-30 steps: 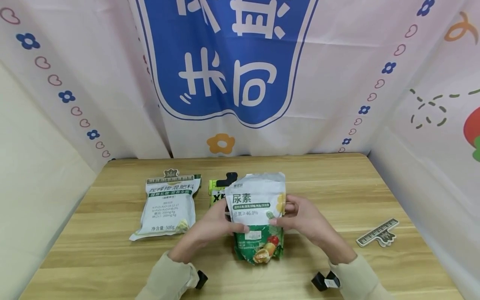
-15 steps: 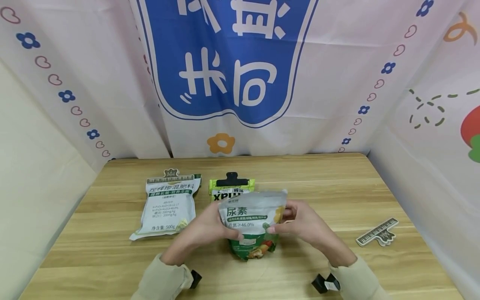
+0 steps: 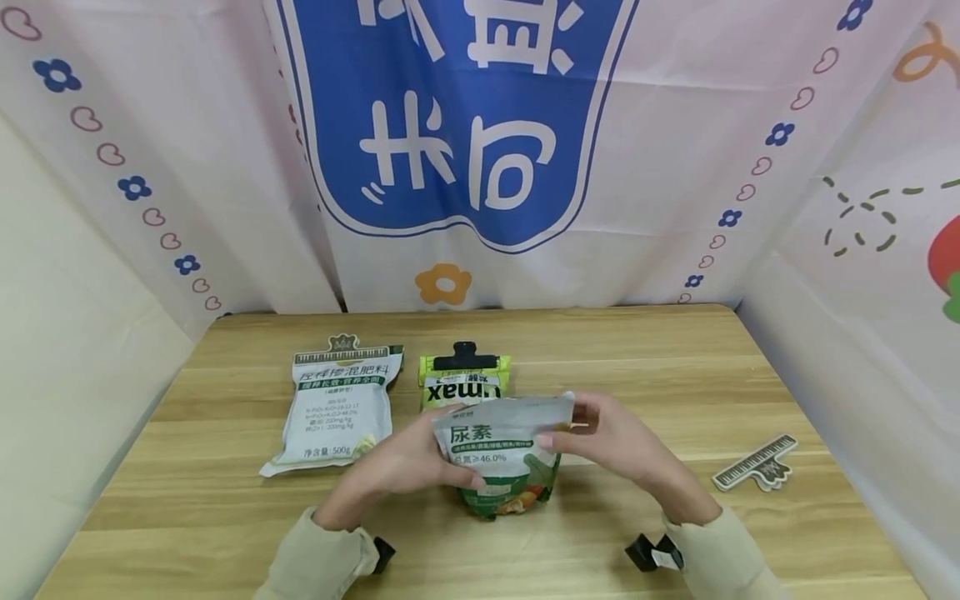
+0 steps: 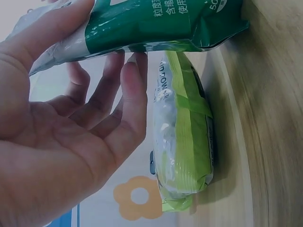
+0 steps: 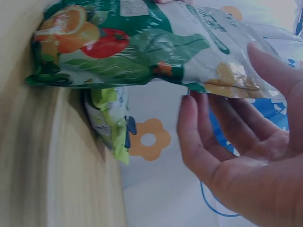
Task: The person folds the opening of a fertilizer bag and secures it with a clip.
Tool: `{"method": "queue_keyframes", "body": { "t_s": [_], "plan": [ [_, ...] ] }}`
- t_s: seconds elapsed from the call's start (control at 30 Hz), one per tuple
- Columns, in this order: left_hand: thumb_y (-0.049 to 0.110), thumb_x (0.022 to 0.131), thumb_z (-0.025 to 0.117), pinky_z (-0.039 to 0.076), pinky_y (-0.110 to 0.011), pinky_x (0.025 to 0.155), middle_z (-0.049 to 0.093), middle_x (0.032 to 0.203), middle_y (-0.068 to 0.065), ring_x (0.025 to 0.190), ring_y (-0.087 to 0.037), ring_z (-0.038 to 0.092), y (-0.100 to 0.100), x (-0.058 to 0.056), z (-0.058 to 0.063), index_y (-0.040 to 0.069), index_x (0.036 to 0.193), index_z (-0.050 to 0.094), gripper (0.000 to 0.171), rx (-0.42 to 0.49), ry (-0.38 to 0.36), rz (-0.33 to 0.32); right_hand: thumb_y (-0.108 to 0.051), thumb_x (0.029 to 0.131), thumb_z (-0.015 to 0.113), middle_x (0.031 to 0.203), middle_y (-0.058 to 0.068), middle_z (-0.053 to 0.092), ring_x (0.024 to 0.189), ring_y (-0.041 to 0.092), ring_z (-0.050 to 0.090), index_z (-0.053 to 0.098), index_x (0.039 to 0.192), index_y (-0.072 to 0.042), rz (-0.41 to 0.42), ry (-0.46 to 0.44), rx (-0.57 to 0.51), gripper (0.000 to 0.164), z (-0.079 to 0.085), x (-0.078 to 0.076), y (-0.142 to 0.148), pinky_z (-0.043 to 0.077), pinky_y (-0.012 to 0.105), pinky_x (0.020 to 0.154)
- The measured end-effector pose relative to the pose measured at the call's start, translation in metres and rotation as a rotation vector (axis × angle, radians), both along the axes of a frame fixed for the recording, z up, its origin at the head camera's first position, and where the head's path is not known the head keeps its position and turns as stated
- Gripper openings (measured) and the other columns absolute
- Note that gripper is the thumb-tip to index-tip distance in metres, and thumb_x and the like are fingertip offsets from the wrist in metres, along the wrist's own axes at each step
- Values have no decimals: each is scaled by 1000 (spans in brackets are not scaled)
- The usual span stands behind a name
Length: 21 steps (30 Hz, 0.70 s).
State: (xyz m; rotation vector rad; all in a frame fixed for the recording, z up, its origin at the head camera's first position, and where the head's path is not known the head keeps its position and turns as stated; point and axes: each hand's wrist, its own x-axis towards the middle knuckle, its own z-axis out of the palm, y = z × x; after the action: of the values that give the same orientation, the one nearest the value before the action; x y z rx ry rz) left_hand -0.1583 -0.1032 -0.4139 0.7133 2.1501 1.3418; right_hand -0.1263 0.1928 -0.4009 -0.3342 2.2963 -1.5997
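A white and green fertilizer bag (image 3: 498, 467) with fruit and vegetable pictures is at the middle of the table, its top leaning toward the camera. My left hand (image 3: 412, 454) holds its left side, thumb across the front and fingers behind. On the opposite side my right hand (image 3: 618, 437) grips it the same way, thumb on the upper front. The right wrist view shows the bag's (image 5: 189, 52) printed front, with that hand's fingers curled behind. In the left wrist view the left fingertips lie against the back of the bag (image 4: 142, 28).
Behind stands a lime-green pouch (image 3: 459, 393) closed with a black clip (image 3: 465, 358). At the left lies a white fertilizer bag (image 3: 337, 417) with a piano-keyboard clip (image 3: 341, 357) on top. A similar loose clip (image 3: 757, 463) lies at the right. A printed curtain hangs behind the table (image 3: 637, 342).
The held bag's top has tipped down toward the camera, making it look shorter. More of the lime-green pouch and its black clip shows behind. Both hands stay on the bag's sides.
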Motion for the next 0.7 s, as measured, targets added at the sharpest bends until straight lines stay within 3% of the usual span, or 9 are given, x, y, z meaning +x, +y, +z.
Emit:
{"method": "queue_keyframes", "body": {
  "t_s": [0.23,0.33,0.43,0.57,0.7],
  "plan": [
    [18,82,91,58,-32,93,74,127,-7,107,-19,73,-7,1,7,13,151,51,80,12,-89,-10,-26,97,77,113,10,74,97,23,72,75,113,-13,-41,75,-72,20,8,-2,-3,61,33,84],
    [24,84,91,58,-31,78,74,115,-7,92,-18,73,-11,1,12,9,158,42,90,-41,-136,51,-23,98,76,109,8,74,93,20,71,76,112,-12,-46,90,-84,18,7,-1,-2,61,32,82],
    [30,84,90,52,-30,67,68,109,-9,84,-19,66,-15,1,16,5,161,36,97,-74,-136,119,-24,99,75,103,3,73,89,14,68,76,110,-12,-58,100,-81,17,7,-1,-1,59,30,81],
    [35,88,86,48,-27,65,65,129,-14,80,-19,55,-18,0,20,6,151,50,79,-48,-74,172,-24,100,73,95,-1,69,82,11,60,77,106,-11,-70,111,-80,15,7,-2,0,55,27,76],
    [38,95,79,55,-29,82,63,146,-13,102,-21,63,-20,-2,22,9,139,63,55,-25,-9,195,-23,101,72,93,-4,69,80,9,58,77,105,-9,-75,118,-88,15,7,-2,2,53,26,75]
  ]
}}
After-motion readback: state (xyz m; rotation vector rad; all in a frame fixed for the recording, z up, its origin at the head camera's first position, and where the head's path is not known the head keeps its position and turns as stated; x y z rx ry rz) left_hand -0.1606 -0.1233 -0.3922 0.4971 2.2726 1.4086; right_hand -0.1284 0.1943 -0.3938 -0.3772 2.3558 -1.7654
